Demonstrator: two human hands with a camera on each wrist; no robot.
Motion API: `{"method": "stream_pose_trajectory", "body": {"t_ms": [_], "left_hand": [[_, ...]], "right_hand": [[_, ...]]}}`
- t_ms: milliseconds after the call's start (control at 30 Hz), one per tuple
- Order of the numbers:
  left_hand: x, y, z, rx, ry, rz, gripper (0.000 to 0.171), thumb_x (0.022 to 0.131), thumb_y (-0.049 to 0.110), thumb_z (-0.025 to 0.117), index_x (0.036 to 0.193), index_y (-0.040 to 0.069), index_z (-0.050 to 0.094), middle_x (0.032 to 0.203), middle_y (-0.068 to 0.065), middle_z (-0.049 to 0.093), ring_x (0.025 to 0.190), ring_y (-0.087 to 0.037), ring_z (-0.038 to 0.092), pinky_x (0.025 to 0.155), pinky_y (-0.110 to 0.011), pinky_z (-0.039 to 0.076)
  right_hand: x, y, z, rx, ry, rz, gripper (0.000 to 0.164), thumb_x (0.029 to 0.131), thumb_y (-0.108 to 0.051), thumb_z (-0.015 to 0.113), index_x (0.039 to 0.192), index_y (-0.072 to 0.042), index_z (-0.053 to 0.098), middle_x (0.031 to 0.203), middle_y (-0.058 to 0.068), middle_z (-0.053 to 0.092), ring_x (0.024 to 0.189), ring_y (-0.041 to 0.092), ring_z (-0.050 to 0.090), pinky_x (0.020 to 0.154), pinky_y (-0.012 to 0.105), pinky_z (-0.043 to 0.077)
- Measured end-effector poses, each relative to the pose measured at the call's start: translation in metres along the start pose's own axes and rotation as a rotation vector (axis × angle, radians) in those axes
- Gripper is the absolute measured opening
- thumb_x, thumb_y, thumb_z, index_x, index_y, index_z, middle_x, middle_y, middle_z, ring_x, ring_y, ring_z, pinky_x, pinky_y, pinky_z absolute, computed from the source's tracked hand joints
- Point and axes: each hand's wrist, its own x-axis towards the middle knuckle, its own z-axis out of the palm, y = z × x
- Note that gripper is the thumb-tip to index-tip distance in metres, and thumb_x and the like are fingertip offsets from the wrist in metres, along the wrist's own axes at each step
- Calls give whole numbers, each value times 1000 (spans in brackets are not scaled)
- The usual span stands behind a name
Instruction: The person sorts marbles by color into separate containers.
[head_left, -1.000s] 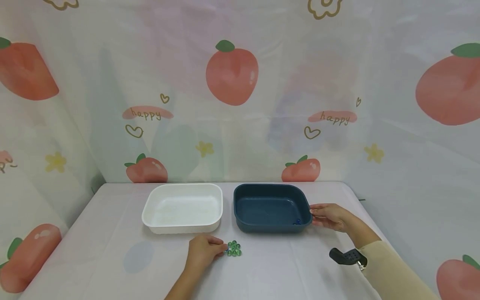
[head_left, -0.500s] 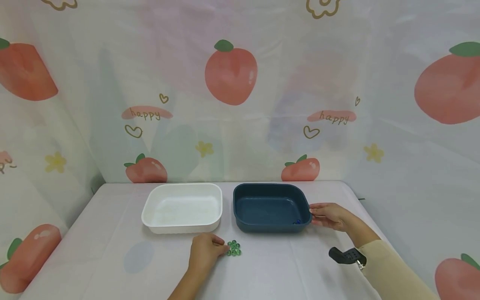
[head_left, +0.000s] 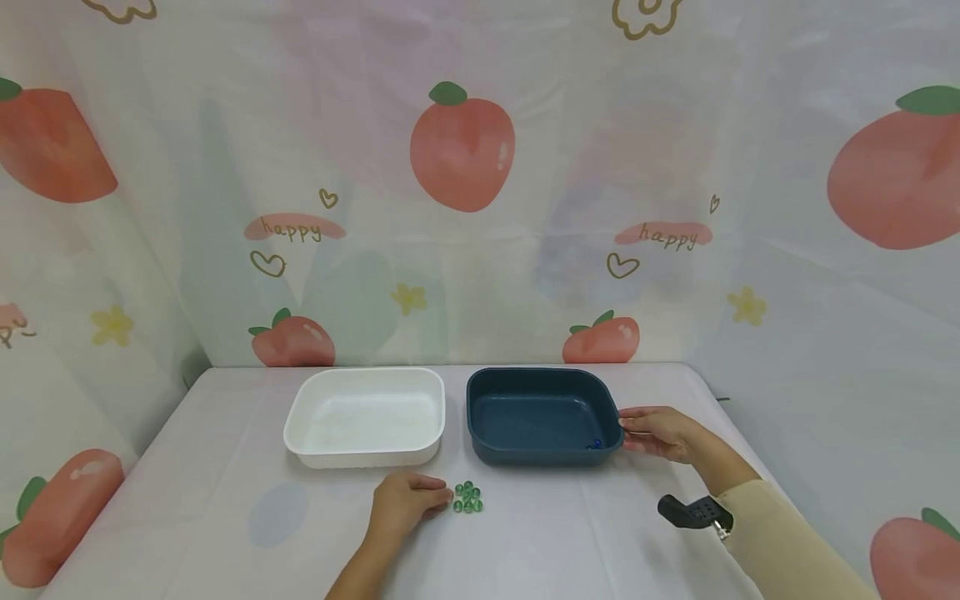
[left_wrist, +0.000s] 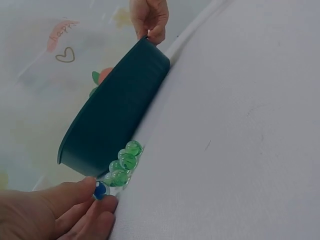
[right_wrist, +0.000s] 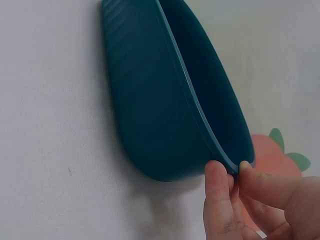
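Observation:
Between the thumb and fingers of my left hand (head_left: 405,504) a blue marble (left_wrist: 101,190) is pinched, as the left wrist view shows. Just right of that hand, a small cluster of clear green marbles (head_left: 468,506) lies on the white cloth. My right hand (head_left: 663,435) grips the right end of a dark blue bin (head_left: 525,457), thumb and fingers on its rim (right_wrist: 227,162). A few blue marbles (head_left: 596,444) rest inside the bin, at its front right corner.
A white bin (head_left: 360,458) stands left of the blue one, with a narrow gap between them. The table (head_left: 187,500) has a white cloth. A fruit-printed curtain (head_left: 465,292) hangs behind and at both sides.
My left hand shifts slightly right toward the green marbles, then back left a little. The right hand and both bins stay where they were.

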Motion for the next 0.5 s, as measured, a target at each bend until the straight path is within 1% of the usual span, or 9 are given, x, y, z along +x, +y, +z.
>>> {"method": "stream_pose_trajectory", "body": {"t_ms": [100, 333, 500], "left_hand": [[2, -3, -1, -95, -44, -39, 21, 79, 11, 81, 95, -2, 75, 90, -13, 75, 78, -19, 74, 69, -27, 60], [3, -3, -2, -211, -113, -91, 26, 81, 7, 77, 104, -5, 72, 99, -18, 74, 84, -22, 74, 73, -29, 60], [5, 0, -2, -301, -141, -122, 30, 82, 5, 77, 109, -7, 70, 102, -18, 74, 84, -20, 74, 74, -29, 60]], "right_hand": [[0, 0, 0, -3, -5, -3, 49, 100, -2, 51, 142, 16, 32, 92, 5, 70, 82, 14, 68, 79, 28, 59], [-1, 0, 0, -6, 4, -2, 49, 100, -2, 51, 142, 16, 33, 91, 5, 69, 82, 14, 68, 78, 28, 59], [0, 0, 1, -22, 8, -7, 50, 100, -3, 53, 142, 16, 33, 92, 4, 69, 82, 14, 67, 78, 28, 59]]}}
